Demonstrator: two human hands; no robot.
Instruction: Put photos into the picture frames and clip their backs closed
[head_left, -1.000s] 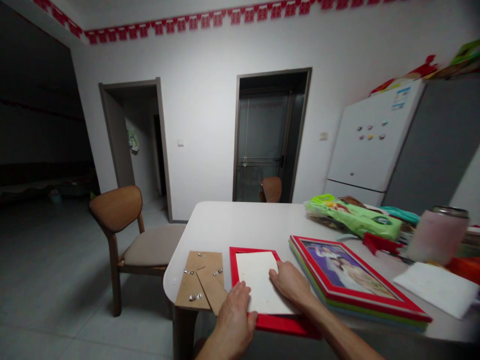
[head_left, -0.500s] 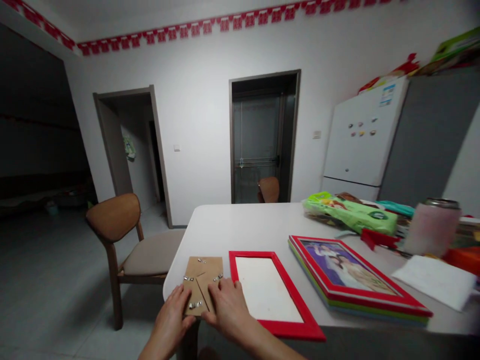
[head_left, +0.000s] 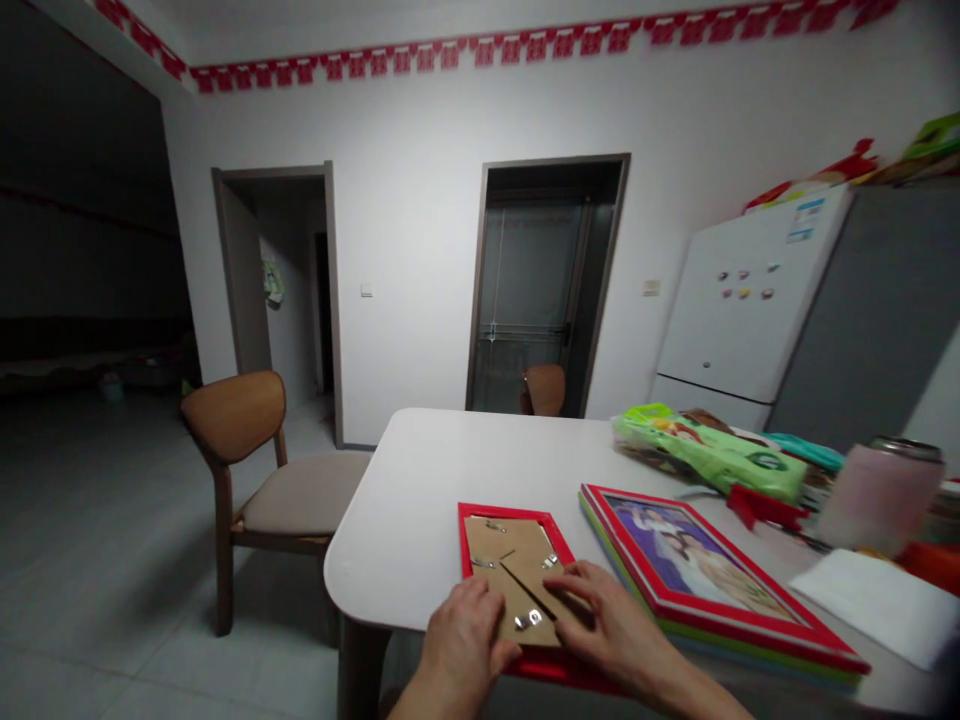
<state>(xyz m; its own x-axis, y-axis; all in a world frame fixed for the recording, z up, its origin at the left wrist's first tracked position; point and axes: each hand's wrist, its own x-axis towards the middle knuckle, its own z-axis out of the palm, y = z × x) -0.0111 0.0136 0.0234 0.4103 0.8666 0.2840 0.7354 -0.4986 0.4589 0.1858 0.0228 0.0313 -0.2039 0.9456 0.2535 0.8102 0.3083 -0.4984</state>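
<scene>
A red picture frame (head_left: pixel 469 520) lies face down near the front edge of the white table (head_left: pixel 465 450). A brown backing board (head_left: pixel 510 565) with small metal clips and a stand flap rests inside it. My left hand (head_left: pixel 459 640) sits at the board's near left corner, fingers bent, thumb on the board. My right hand (head_left: pixel 611 630) lies flat on the board's right side, fingers spread towards the flap.
A stack of framed photos (head_left: pixel 697 570) lies right of the red frame. Behind it are a green packet (head_left: pixel 709 450), a pink jar (head_left: pixel 874 495) and a white paper (head_left: pixel 881 605). A wooden chair (head_left: pixel 255 470) stands left of the table, a white fridge (head_left: pixel 742 300) at the back right.
The backing board was lying on the table left of the frame; both hands took it and moved it right, and it lies inside the red frame over the white sheet.
</scene>
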